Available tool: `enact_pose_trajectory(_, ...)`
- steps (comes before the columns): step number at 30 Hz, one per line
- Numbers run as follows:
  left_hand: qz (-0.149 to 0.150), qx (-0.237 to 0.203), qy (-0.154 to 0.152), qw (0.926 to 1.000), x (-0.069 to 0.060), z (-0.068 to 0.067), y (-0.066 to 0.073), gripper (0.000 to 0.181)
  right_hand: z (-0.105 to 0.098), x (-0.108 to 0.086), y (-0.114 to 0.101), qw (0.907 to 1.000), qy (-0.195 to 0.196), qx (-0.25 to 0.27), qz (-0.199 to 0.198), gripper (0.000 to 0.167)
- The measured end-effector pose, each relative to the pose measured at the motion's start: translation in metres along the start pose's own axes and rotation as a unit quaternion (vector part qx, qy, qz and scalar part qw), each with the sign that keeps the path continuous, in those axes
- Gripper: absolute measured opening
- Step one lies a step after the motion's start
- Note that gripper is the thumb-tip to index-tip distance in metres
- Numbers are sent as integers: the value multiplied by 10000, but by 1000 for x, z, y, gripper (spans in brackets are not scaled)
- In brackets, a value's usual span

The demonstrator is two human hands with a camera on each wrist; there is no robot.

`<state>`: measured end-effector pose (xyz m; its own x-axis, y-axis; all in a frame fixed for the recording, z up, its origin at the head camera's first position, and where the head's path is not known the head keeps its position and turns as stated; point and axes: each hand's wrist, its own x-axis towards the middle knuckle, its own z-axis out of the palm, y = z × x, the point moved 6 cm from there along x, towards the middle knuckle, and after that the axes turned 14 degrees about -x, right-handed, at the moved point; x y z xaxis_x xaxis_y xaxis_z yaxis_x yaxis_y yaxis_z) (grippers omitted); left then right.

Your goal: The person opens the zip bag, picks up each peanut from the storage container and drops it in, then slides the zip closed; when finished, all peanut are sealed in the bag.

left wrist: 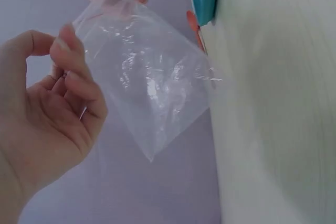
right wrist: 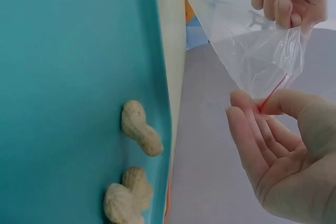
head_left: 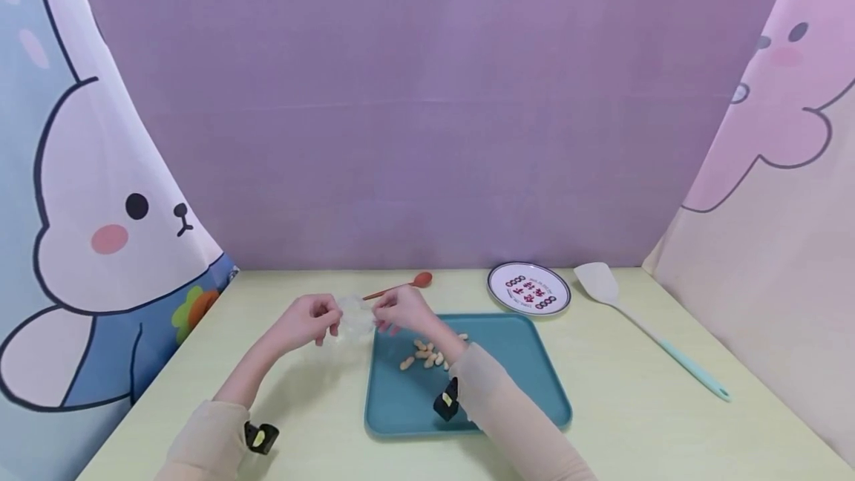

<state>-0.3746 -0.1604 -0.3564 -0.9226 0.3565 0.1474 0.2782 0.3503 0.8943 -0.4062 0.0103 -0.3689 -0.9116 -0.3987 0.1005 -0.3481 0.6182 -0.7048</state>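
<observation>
1. Head view: A clear zip bag is pinched by the left hand and right hand, just left of a teal tray bearing loose peanuts.
2. Left wrist view: No peanut is seen inside the bag.
3. Right wrist view: The red seal strip is pinched; whether the mouth has been parted cannot be told.

– Bag, how does it look?
– Transp. plastic, creased, w/ thin red line near one edge.
– And its pos.?
– Hangs in air btw. L hand & R hand, both pinching it.
</observation>
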Motion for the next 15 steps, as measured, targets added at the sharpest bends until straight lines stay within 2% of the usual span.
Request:
enact_pose_trajectory(2,258,217,240,9991,1,0,0,17,-1,0,0,9999,-22,119,35,17)
enact_pose_trajectory(4,685,459,501,9953,2,0,1,14,-2,0,-1,9997,-25,225,72,18)
enact_pose_trajectory(5,896,645,651,9918,2,0,1,22,-2,0,-1,9995,-15,285,98,18)
enact_pose_trajectory(6,1132,887,762,9867,2,1,2,36,-3,0,-1,9994,-11,339,117,20)
enact_pose_trajectory(8,1392,1304,897,9775,3,2,-1,74,-4,-1,-2,9990,5,422,125,22)
enact_pose_trajectory(10,1484,1701,900,9700,2,4,-5,109,-4,-1,-3,9988,8,462,132,23)
enact_pose_trajectory(11,1468,1895,861,9670,2,4,-8,120,-4,-1,-3,9986,-7,506,144,24)
enact_pose_trajectory(13,1387,2139,732,9642,2,5,-14,129,-5,-1,-4,9981,-34,593,135,23)
enact_pose_trajectory(15,1359,2294,619,9618,2,5,-17,128,-5,0,-4,9977,-68,657,141,22)
